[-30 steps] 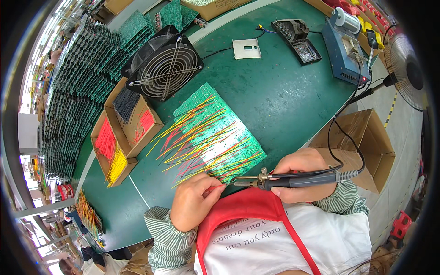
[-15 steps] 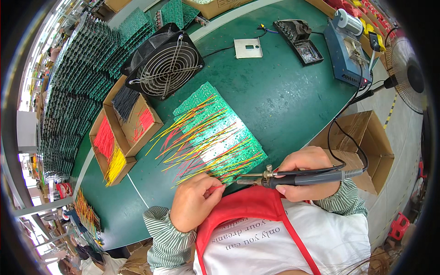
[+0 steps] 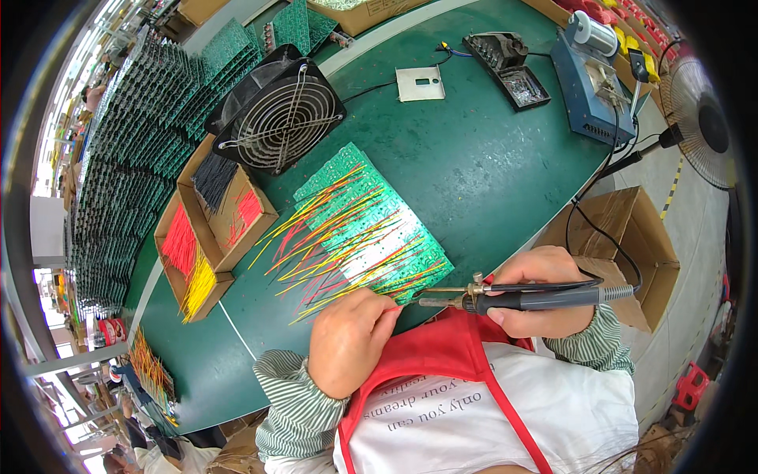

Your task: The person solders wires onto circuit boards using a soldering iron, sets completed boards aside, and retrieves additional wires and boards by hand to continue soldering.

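Soldering iron (image 3: 554,299) sat by green circuit board (image 3: 377,251).
Right hand (image 3: 553,321): fingers gripped it; left hand (image 3: 346,341): fingers pinched red wire (image 3: 393,309).

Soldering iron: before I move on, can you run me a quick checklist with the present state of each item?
1. Soldering iron held: ok, the right hand grips its handle.
2. Iron aimed at the work: ok, its tip points toward the left hand, near the corner of the circuit board.
3. Tip contact: cannot tell, the gap is too small to judge.
4. Left-hand hold: cannot tell, the fingers are pinched and a bit of red shows, but the rest is hidden.
5. Wires clear of the left hand: not ok, some run right up to it.
6. Soldering station powered: cannot tell.
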`<state>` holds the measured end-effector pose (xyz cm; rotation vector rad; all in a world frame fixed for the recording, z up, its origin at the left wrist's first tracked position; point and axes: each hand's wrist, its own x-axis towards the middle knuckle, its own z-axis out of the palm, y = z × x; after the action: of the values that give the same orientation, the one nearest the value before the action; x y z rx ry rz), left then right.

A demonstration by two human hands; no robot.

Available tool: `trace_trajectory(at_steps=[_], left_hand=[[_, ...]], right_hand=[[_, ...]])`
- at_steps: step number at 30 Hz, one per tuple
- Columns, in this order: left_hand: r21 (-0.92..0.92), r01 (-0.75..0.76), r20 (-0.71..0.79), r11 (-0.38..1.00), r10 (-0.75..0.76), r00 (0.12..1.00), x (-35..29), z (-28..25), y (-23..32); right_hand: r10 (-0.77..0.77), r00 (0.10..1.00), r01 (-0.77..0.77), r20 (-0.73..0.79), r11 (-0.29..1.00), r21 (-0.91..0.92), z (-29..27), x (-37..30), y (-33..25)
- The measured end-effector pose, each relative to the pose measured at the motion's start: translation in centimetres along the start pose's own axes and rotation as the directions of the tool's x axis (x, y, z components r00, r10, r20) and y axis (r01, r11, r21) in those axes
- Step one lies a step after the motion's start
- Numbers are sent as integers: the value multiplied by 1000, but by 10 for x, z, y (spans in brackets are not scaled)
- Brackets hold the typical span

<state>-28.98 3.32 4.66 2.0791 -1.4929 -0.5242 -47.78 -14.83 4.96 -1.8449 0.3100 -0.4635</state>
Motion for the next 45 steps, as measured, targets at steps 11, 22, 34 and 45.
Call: trace_trajectory(at_steps=[11,22,34,45], left_hand=[[10,9,30,1000,-9,1000,5,2,0],[116,15,-45,993,-9,999,1,-20,11],[16,-32,25,999,32,999,19,8,12],[41,-13,48,999,11,999,24,9,14]], right_hand=[[32,999,-32,39,999,9,0,5,2],[-26,999,26,-26,1000,1,-7,-1,7],[11,999,-13,-41,999,-37,-19,-9,7],[-1,1000,1,-11,1000,-7,-17,-5,13]])
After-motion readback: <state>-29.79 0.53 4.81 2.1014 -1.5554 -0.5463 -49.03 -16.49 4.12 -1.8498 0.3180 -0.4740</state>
